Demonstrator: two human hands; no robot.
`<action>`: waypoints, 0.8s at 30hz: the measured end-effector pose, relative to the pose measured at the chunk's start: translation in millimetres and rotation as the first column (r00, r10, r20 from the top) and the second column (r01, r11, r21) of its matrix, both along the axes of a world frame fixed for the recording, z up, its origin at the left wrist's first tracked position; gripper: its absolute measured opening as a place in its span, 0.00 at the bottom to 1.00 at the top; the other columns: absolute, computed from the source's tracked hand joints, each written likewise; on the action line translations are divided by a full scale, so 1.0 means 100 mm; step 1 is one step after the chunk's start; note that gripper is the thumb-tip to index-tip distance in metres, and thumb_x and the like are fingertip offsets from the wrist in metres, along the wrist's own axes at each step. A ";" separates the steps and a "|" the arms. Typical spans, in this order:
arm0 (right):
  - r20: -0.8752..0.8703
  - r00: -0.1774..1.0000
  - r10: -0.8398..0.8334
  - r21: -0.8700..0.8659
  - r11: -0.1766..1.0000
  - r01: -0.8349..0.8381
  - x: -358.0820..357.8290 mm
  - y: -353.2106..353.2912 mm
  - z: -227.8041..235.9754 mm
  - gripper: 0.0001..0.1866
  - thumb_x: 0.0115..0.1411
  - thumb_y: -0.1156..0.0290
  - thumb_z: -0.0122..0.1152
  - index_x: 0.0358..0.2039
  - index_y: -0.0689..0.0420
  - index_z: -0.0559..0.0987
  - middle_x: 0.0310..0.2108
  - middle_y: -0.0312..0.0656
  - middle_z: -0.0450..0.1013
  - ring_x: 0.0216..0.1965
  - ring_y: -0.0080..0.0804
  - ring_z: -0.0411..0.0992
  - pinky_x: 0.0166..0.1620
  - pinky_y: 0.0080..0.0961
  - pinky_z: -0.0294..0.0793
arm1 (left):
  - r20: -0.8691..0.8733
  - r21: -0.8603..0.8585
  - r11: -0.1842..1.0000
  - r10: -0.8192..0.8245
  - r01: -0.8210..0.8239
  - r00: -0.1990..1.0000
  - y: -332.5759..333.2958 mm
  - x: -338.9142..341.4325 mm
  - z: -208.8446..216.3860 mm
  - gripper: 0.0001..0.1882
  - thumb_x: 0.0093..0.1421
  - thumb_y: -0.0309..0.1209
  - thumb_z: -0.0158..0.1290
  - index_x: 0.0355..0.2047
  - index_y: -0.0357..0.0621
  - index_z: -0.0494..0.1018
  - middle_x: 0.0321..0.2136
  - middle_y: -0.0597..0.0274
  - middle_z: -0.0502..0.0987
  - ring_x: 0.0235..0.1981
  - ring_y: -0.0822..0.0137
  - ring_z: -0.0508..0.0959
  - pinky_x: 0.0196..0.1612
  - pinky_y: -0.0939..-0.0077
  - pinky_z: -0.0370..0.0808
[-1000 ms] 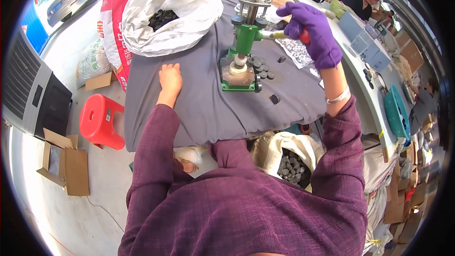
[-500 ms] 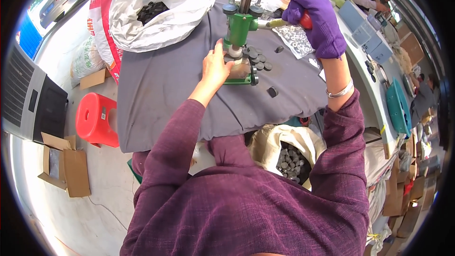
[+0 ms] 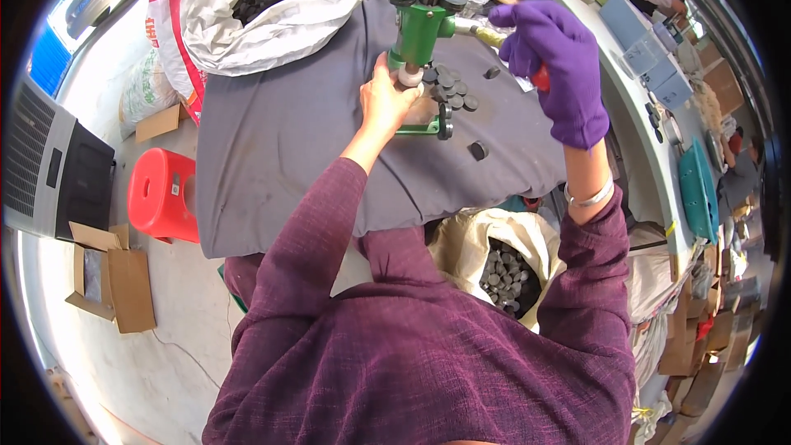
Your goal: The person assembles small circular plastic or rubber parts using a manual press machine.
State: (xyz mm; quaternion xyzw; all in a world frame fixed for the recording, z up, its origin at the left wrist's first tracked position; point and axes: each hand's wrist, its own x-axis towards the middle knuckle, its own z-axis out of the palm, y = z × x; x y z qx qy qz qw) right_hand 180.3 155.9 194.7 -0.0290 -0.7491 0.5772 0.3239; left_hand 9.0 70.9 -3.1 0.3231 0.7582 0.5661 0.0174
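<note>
The bare left hand [image 3: 386,103] sat at the green hand press [image 3: 422,29] in the upper middle of the frame, fingers curled around a pale round piece [image 3: 409,77] beneath it. The purple-gloved right hand [image 3: 554,66] was clenched tight on the press's red-gripped lever [image 3: 540,77], upper right, dark discs [image 3: 451,91] scattered on the grey cloth [image 3: 288,156] between them.

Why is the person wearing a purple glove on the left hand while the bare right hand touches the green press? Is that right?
Not quite, the hands are swapped. The head view shows the purple glove on the right hand, which grips the press handle, while the bare left hand touches the base of the green press.
</note>
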 end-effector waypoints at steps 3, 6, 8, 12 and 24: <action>-0.091 0.995 -0.049 0.462 0.883 0.085 0.20 -0.07 -0.69 0.05 0.55 0.74 0.61 0.32 0.60 0.81 0.26 0.39 0.77 0.23 0.23 0.70 0.28 0.22 0.71 | -0.054 0.091 0.996 -0.022 0.026 0.998 0.00 -0.03 -0.05 0.45 0.45 0.35 0.65 0.60 0.35 0.54 0.43 0.51 0.79 0.44 0.55 0.79 0.50 0.66 0.73; -0.135 0.990 -0.049 0.558 0.822 0.116 0.22 -0.10 -0.94 0.04 0.53 0.78 0.61 0.30 0.62 0.81 0.25 0.40 0.74 0.23 0.23 0.71 0.27 0.22 0.70 | -0.035 0.091 0.989 -0.116 0.119 0.993 -0.10 0.00 0.01 0.45 0.46 0.35 0.64 0.61 0.37 0.54 0.47 0.51 0.77 0.47 0.54 0.77 0.53 0.65 0.71; -0.045 0.997 -0.064 0.370 0.926 0.076 0.23 -0.13 -0.97 0.03 0.54 0.81 0.59 0.30 0.65 0.80 0.25 0.41 0.73 0.22 0.21 0.71 0.25 0.20 0.70 | 0.009 0.049 0.989 -0.140 0.139 0.990 -0.16 0.00 0.04 0.44 0.46 0.34 0.63 0.61 0.38 0.54 0.50 0.50 0.74 0.51 0.53 0.75 0.56 0.64 0.69; 0.079 0.994 -0.075 0.231 0.971 0.055 0.23 -0.17 -0.84 0.04 0.52 0.76 0.63 0.30 0.59 0.82 0.21 0.36 0.74 0.22 0.21 0.71 0.27 0.19 0.69 | -0.082 0.038 0.998 -0.044 0.047 0.996 -0.32 0.02 -0.14 0.38 0.46 0.25 0.59 0.59 0.38 0.60 0.51 0.47 0.73 0.53 0.55 0.73 0.55 0.66 0.70; -0.311 0.945 -0.096 -0.233 0.972 0.022 -0.51 0.22 0.33 0.12 0.62 0.66 0.57 0.39 0.63 0.77 0.23 0.37 0.73 0.21 0.22 0.69 0.26 0.20 0.71 | -0.491 -0.313 0.902 -0.422 0.298 0.762 -0.47 1.06 -0.08 0.30 0.49 0.36 0.61 0.52 0.42 0.67 0.41 0.52 0.73 0.42 0.52 0.74 0.42 0.62 0.74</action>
